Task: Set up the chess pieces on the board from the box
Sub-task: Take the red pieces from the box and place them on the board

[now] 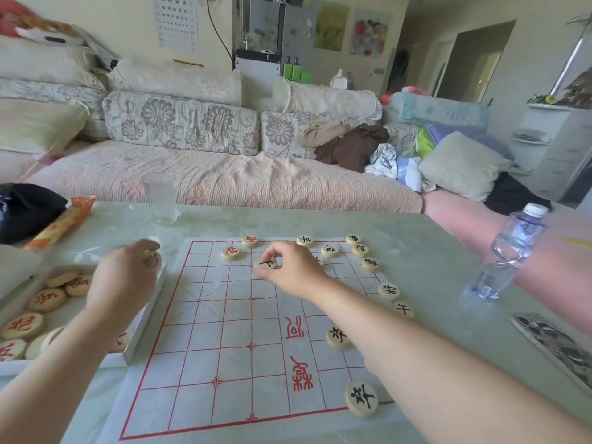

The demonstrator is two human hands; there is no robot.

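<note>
The right hand (288, 267) pinches a black-lettered piece (266, 263) between thumb and fingers, low over the far middle of the paper board (224, 331), while the left hand (125, 277) hovers above the far corner of the white box (150, 302), fingers curled round what looks like a pale disc (152, 257), though blur makes that grip hard to confirm. The set-up appears to be underway but well short of done. At least 9 black pieces (362, 398) line the board's right side from the near corner to the far one, and the right forearm may hide more. Only 2 red pieces (231, 252) sit on the grid, both at its far edge. At least 6 more red-lettered discs (46, 299) lie in the box, so the red army is, by this view, the bulk of the work left. The board's left half is bare grid and offers open room for placing. The box wall lies just beside the board's left border, and the hand travelling between them must clear that wall. A water bottle (509, 251) stands on the counter (426, 251) off the board's right side, near the right forearm, and could tip if that arm swings out. A drinking glass (160, 200) stands beyond the board's far edge, well apart from the hands.
</note>
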